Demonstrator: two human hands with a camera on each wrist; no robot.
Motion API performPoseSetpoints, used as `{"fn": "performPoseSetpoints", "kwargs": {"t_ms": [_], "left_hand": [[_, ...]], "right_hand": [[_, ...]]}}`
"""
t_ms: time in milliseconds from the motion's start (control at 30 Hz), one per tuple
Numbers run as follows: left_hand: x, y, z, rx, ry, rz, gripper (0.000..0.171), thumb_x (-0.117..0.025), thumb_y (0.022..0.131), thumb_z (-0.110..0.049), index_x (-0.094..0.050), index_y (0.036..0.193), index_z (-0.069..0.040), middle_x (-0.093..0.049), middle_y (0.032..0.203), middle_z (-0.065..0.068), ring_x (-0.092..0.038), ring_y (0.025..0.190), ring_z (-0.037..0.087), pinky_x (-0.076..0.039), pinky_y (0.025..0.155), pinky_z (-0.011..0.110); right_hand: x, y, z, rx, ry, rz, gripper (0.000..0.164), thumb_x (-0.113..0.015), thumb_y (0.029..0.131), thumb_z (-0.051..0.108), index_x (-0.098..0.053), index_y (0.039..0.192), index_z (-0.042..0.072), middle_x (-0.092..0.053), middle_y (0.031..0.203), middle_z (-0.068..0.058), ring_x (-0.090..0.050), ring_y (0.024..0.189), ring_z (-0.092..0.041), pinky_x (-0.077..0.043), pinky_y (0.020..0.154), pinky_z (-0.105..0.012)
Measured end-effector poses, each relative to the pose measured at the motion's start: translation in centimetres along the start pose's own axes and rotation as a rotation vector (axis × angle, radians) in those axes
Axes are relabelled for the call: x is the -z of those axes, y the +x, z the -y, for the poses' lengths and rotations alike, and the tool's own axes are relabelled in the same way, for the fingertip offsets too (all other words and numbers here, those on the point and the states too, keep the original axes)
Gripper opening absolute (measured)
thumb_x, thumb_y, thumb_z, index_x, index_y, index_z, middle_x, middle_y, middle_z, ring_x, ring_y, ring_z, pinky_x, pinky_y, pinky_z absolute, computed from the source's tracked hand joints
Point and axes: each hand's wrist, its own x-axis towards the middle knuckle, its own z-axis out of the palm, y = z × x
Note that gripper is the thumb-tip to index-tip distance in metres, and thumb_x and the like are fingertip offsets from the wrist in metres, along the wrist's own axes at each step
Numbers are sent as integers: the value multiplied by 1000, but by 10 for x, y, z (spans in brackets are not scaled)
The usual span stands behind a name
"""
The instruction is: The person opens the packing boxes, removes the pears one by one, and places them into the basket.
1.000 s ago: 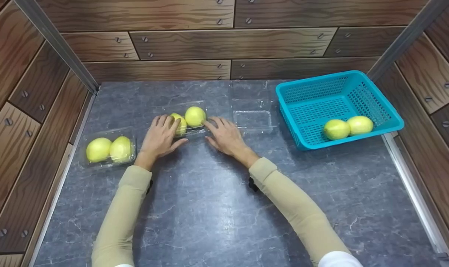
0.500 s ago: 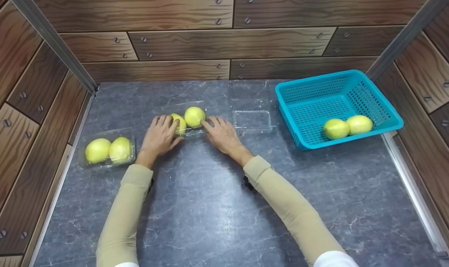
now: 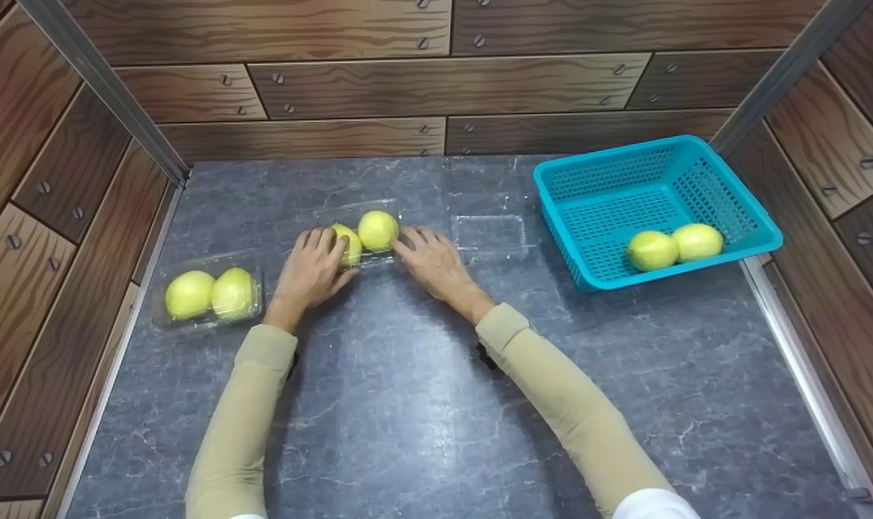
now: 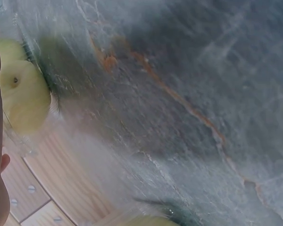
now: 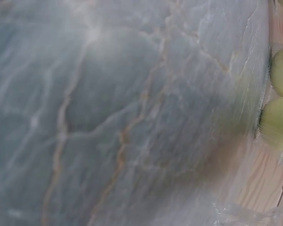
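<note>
In the head view, a clear plastic clamshell box (image 3: 357,207) lies on the grey marbled table with two round yellow-green fruits in it. The right fruit (image 3: 378,231) shows fully; my left hand partly covers the left fruit (image 3: 349,246). My left hand (image 3: 310,268) holds the box's left end, fingers over it and thumb at the near side. My right hand (image 3: 436,264) holds the right end, thumb side against it. Fruit (image 4: 23,94) shows at the left edge of the left wrist view. Fruit (image 5: 276,122) and fingertips show at the right edge of the right wrist view.
Another clear box (image 3: 209,322) with two yellow-green fruits stands at the left. A clear plastic tray (image 3: 489,232) lies right of my hands. A turquoise basket (image 3: 587,281) holding two fruits stands at the right. Wood-patterned walls (image 3: 349,137) enclose the table.
My right hand has drawn slightly left against the box, and its thumb has tucked in. My left thumb has pulled back a little. The box's far left edge sits slightly further right.
</note>
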Motion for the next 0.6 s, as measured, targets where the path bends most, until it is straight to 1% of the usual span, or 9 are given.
{"fn": "performPoseSetpoints", "kwargs": {"t_ms": [167, 400, 500, 600], "left_hand": [[0, -3, -3, 1, -9, -11, 60, -73, 95, -51, -58, 125, -1, -60, 120, 24, -61, 112, 43, -56, 104, 59], [0, -6, -7, -1, -19, -20, 61, -73, 95, -52, -58, 125, -2, -60, 121, 24, -60, 111, 43, -55, 103, 58], [0, -8, -9, 2, -18, -18, 61, -72, 95, -53, -58, 126, -2, -60, 122, 24, -60, 111, 43, -55, 105, 59], [2, -10, -12, 11, -17, 1, 60, -70, 96, -54, -58, 125, -2, -60, 123, 24, -60, 113, 43, -55, 105, 60]], "right_hand": [[1, -4, -2, 41, -37, -23, 29, -59, 107, 31, -65, 132, 19, -66, 135, -8, -67, 118, -29, -68, 90, -41], [4, -10, -2, 79, -66, -46, 27, -58, 107, 28, -64, 132, 20, -67, 134, -8, -68, 118, -30, -68, 92, -41], [4, -12, -2, 95, -81, -75, 24, -57, 107, 27, -64, 129, 20, -68, 130, -7, -69, 114, -29, -69, 90, -40], [5, -14, -2, 110, -98, -104, 23, -58, 107, 28, -66, 127, 20, -69, 127, -6, -70, 110, -27, -68, 84, -38]]}}
